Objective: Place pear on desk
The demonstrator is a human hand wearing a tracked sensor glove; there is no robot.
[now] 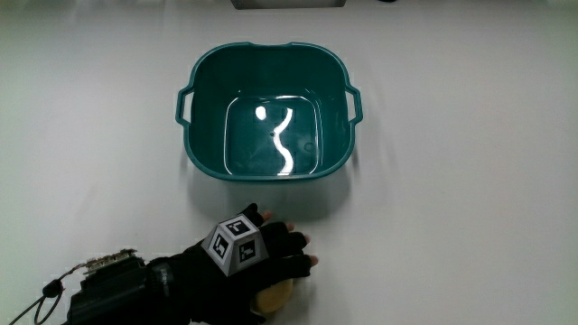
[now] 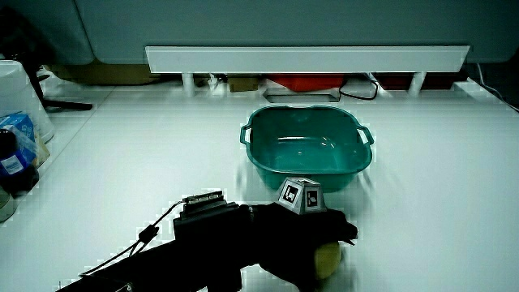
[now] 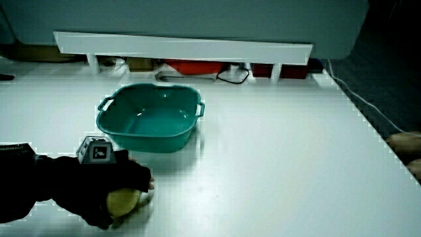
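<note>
**Pear meets the table**

A yellow pear (image 1: 275, 296), mostly hidden under the hand (image 1: 257, 262), sits on the white table (image 1: 452, 226) close to the edge nearest the person. The gloved fingers (image 1: 293, 242) curl over it, holding it. A teal basin (image 1: 269, 113), holding no objects, stands nearby, farther from the person, apart from the hand.

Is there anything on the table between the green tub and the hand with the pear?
No. Only bare white table lies between the tub and the hand holding the pear, clearest in the main view.
</note>
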